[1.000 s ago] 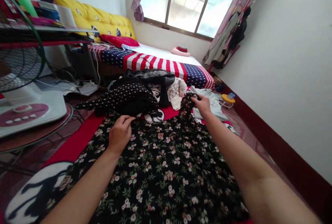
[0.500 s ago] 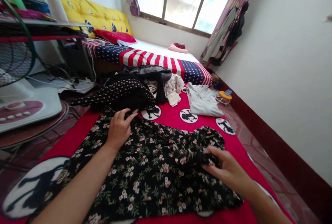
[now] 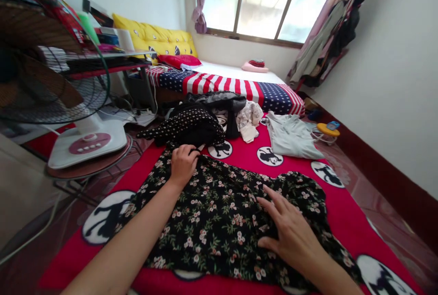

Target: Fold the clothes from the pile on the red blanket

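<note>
A black dress (image 3: 219,213) with small pink flowers and green leaves lies spread on a red mat (image 3: 239,149) with white round figure prints. My left hand (image 3: 184,163) is at the far left edge of the dress, its fingers curled over the cloth there. Over the right part of the dress is my right hand (image 3: 290,229), palm down with fingers spread and nothing held. Beyond my right fingers, a rounded, gathered part of the dress bulges toward the right.
A heap of dark clothes (image 3: 191,121) sits just beyond the dress, beside a pale printed garment (image 3: 249,119). Farther right lies a light grey shirt (image 3: 292,135). A fan (image 3: 87,142) stands on a stool at left. A bed (image 3: 232,86) is at the back.
My right hand has let go of the bunched cloth and opened, and that part of the dress lies flatter. My left fingers have curled in. The view has shifted left.
</note>
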A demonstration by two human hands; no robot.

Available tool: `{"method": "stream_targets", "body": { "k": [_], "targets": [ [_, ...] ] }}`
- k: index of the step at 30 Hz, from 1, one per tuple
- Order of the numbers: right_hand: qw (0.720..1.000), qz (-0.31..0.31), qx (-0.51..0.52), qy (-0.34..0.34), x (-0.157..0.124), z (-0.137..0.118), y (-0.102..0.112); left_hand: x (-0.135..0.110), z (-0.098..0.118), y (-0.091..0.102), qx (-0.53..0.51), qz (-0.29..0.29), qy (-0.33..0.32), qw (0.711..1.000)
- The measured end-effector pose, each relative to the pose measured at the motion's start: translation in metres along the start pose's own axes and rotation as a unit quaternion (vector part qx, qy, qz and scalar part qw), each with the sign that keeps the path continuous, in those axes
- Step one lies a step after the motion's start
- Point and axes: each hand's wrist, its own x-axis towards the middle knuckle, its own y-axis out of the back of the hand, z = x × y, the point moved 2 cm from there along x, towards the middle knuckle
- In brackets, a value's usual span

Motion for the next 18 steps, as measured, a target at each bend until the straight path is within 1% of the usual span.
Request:
{"method": "stream_targets", "body": {
  "k": [1, 3, 6, 9, 13, 16, 18],
  "targets": [
    [1.0, 0.003, 0.012, -0.004, 0.002, -0.001, -0.007, 0.002, -0.001, 0.002, -0.007, 0.001, -0.011, 1.0],
    [0.999, 0.014, 0.035, -0.028, 0.007, 0.005, -0.017, 0.006, -0.004, 0.007, -0.008, -0.012, -0.037, 0.999],
    [0.994, 0.048, 0.087, -0.049, 0.012, 0.027, -0.019, 0.017, -0.014, 0.015, 0.013, -0.061, -0.069, 0.996],
    [0.982, 0.101, 0.144, -0.071, 0.015, 0.048, -0.011, 0.027, -0.028, 0.024, 0.018, -0.124, -0.107, 0.986],
    [0.972, 0.129, 0.161, -0.115, 0.01, 0.065, 0.002, 0.031, -0.047, 0.042, 0.005, -0.214, -0.178, 0.96],
    [0.967, 0.155, 0.17, -0.113, 0.002, 0.071, 0.014, 0.025, -0.057, 0.063, 0.011, -0.24, -0.202, 0.949],
    [0.967, 0.15, 0.182, -0.096, -0.003, 0.074, 0.021, 0.017, -0.059, 0.077, 0.012, -0.241, -0.209, 0.948]
  ]
}}
